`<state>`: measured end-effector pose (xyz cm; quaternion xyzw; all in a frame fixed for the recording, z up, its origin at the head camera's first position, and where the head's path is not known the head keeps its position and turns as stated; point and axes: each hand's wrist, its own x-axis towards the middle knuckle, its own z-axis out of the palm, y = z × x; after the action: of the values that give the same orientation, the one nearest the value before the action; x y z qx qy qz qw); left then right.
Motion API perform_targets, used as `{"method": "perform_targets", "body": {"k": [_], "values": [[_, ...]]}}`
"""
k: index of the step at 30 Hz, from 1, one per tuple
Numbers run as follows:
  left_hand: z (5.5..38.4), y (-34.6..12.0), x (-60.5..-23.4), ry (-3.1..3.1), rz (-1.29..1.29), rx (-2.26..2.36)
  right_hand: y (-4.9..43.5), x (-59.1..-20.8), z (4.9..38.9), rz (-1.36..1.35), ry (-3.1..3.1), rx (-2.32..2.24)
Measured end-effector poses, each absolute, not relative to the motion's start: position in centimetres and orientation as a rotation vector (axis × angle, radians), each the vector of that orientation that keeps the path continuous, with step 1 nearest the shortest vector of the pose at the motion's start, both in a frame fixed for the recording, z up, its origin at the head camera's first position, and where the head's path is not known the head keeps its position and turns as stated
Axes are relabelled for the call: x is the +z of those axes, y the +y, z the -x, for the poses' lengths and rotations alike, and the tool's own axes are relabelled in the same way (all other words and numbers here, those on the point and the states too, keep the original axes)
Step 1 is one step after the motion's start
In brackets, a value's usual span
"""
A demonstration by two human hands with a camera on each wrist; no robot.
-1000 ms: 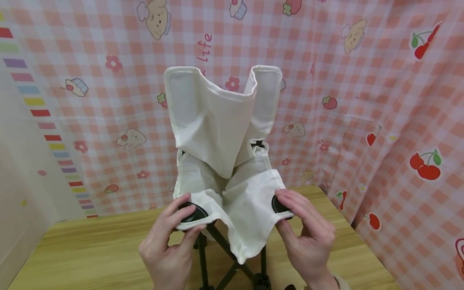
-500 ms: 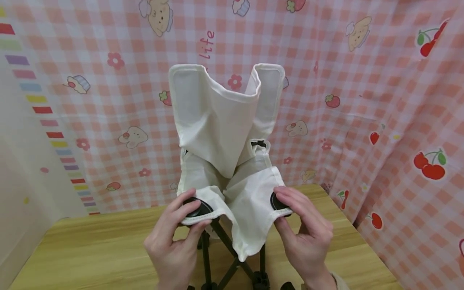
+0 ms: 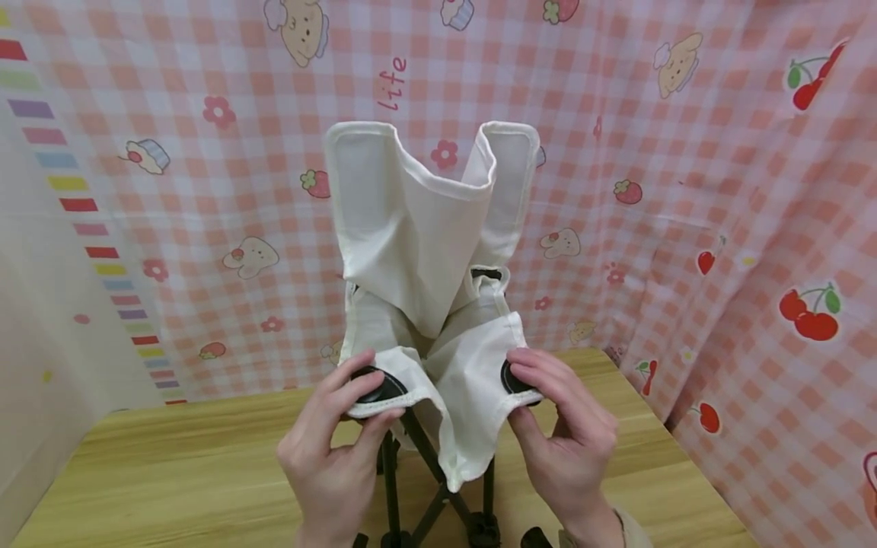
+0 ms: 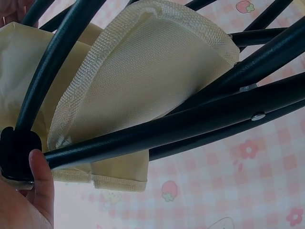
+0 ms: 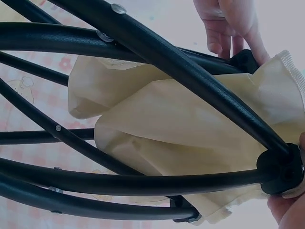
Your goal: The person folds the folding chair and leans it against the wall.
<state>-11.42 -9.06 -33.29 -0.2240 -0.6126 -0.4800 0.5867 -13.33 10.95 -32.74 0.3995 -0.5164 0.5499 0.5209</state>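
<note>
A small folding chair with a white fabric seat and back (image 3: 445,236) stands half folded in the head view, its seat sagging in a V between the front corners. My left hand (image 3: 336,457) pinches the left front corner, fingers on its black patch (image 3: 387,388) and thumb beneath. At the right front corner, my right hand (image 3: 569,434) grips likewise over the other black patch (image 3: 511,379). Crossed black legs (image 3: 438,506) show below. From underneath, the left wrist view has my thumb beside a black plastic joint (image 4: 19,155); the right wrist view has a matching joint (image 5: 281,169) by my fingers.
The chair stands on a wood-grain table (image 3: 192,464). A pink checked curtain (image 3: 226,205) with cartoon prints hangs close behind and along the right side. A pale wall (image 3: 48,380) is at the left.
My hands have moved slightly toward each other, bringing the two front corners nearer together. Both keep their hold on the chair, and the head view has shifted a little.
</note>
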Motion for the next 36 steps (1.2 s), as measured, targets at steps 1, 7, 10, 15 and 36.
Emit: {"method": "perform_targets", "body": {"k": [1,7,10,15,36], "values": [[11.4,-9.1,-33.2,-1.431,0.523,-1.118,10.9,-32.7,13.4,-0.959,-1.242,1.316],[11.5,-9.0,-33.0,-1.452,0.514,-1.12,10.8,-32.8,13.7,-0.959,-1.263,1.303],[11.7,-8.8,-33.0,-1.451,0.511,-1.117,10.7,-32.8,13.9,-0.961,-1.259,1.296],[11.8,-8.7,-33.0,-1.448,0.503,-1.112,10.5,-32.8,14.2,-0.966,-1.263,1.272],[12.6,-7.8,-32.1,-1.465,0.567,-1.105,9.6,-32.2,14.8,-0.974,-1.302,1.199]]}}
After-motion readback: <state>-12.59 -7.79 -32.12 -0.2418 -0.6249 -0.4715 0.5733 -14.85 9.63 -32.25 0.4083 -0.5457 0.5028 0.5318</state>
